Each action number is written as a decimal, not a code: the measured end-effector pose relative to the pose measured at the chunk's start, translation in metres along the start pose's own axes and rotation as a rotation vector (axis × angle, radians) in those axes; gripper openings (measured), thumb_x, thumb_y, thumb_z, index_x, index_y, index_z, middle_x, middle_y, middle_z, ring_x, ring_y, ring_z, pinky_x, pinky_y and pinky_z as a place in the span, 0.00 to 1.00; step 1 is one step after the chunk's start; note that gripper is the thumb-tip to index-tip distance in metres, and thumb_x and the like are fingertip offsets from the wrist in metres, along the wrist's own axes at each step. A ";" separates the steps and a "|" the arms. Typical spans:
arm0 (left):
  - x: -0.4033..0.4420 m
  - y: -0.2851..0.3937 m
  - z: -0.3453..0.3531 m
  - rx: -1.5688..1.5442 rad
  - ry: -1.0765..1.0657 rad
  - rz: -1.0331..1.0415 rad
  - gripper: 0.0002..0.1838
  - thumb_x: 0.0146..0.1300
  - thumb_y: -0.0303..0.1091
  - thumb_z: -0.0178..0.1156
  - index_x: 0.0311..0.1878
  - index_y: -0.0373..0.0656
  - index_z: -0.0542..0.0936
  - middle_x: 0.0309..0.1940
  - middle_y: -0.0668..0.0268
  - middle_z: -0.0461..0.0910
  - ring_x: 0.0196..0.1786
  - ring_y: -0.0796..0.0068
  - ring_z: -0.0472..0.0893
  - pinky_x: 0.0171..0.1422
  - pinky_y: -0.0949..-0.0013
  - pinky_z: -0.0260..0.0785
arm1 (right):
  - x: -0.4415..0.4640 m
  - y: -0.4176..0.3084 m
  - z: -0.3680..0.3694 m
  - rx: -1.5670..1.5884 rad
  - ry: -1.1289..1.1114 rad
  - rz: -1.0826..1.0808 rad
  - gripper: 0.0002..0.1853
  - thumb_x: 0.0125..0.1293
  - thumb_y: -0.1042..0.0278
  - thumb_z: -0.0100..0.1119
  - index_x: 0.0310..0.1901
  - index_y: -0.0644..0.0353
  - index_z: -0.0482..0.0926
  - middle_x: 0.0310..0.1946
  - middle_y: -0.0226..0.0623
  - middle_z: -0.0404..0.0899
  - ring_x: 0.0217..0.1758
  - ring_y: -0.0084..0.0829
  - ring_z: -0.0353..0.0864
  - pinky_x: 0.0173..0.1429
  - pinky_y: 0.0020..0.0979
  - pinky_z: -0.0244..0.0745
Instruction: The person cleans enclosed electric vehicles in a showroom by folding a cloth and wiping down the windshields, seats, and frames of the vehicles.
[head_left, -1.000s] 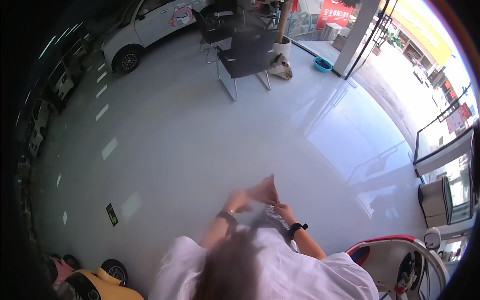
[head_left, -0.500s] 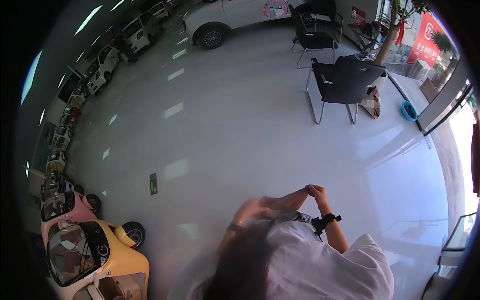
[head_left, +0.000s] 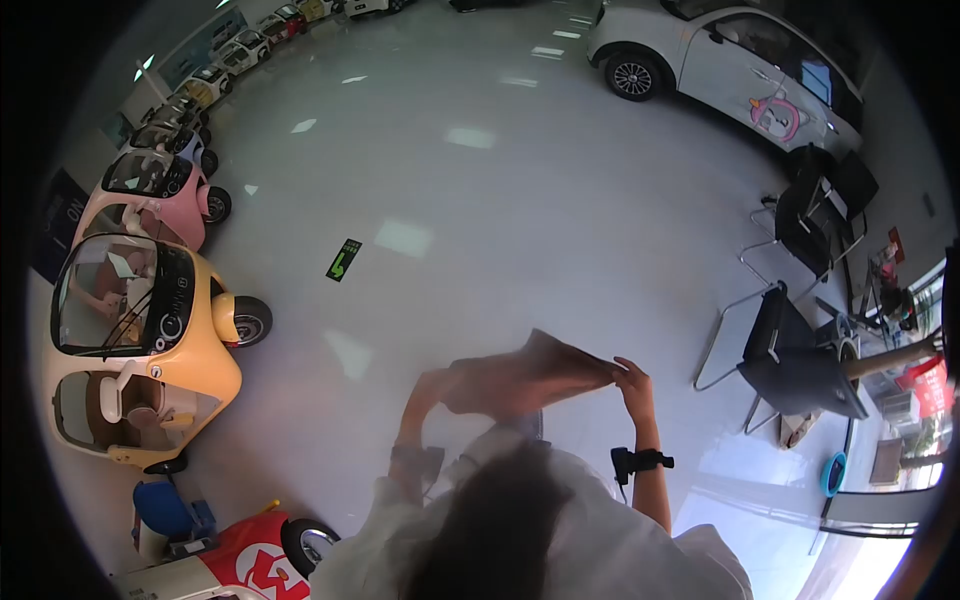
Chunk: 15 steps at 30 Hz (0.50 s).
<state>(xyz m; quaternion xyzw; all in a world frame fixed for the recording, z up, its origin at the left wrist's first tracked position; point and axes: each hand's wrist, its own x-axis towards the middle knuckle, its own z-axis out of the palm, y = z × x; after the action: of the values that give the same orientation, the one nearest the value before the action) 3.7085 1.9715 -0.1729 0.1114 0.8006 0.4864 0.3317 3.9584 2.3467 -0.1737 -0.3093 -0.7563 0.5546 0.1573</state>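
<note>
A brown cloth (head_left: pixel 520 382) is stretched out in front of my body, above the floor, with a peak in its upper edge. My right hand (head_left: pixel 632 380) pinches its right corner between thumb and fingers. At the other end, my left hand (head_left: pixel 432 385) grips the cloth's left side; motion blurs it and the fabric partly hides its fingers. Black bands with small boxes are strapped on both wrists. Dark hair and a white shirt fill the area below the cloth.
On the left stand a yellow three-wheeler (head_left: pixel 205 330), a pink one (head_left: pixel 185 205) and a red-and-white vehicle (head_left: pixel 260 555). A white car (head_left: pixel 720 65) is at the upper right. Black chairs (head_left: pixel 790 350) and a blue basin (head_left: pixel 833 474) are on the right. A green floor sign (head_left: pixel 343 260) lies ahead.
My view has swung to the right's opposite side, showing more of the three-wheelers. My hands have moved apart, and the cloth, bunched between them before, is now spread.
</note>
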 end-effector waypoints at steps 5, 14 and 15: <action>0.105 0.067 -0.034 -0.122 0.066 0.179 0.17 0.67 0.42 0.66 0.45 0.36 0.84 0.30 0.69 0.81 0.34 0.78 0.78 0.39 0.71 0.72 | 0.117 -0.055 0.022 -0.179 -0.121 -0.068 0.20 0.65 0.70 0.62 0.59 0.64 0.80 0.37 0.44 0.88 0.41 0.30 0.86 0.50 0.31 0.79; 0.179 0.243 -0.067 -0.388 0.065 0.228 0.14 0.67 0.34 0.63 0.51 0.37 0.82 0.28 0.70 0.79 0.27 0.84 0.73 0.27 0.75 0.63 | 0.280 -0.093 0.138 -0.685 -0.706 -0.140 0.19 0.67 0.63 0.59 0.57 0.60 0.80 0.38 0.48 0.87 0.46 0.46 0.87 0.51 0.42 0.80; 0.191 0.245 -0.076 -0.373 0.016 0.226 0.15 0.67 0.34 0.62 0.53 0.37 0.82 0.29 0.69 0.80 0.29 0.83 0.75 0.29 0.75 0.65 | 0.303 -0.107 0.152 -0.743 -0.760 -0.176 0.19 0.67 0.63 0.60 0.57 0.61 0.79 0.38 0.48 0.87 0.46 0.47 0.87 0.52 0.43 0.80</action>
<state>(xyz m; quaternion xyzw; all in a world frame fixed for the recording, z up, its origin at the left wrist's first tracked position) 3.4803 2.1361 -0.0211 0.1335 0.6818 0.6610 0.2836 3.6090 2.4077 -0.1567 -0.0570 -0.9283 0.3071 -0.2017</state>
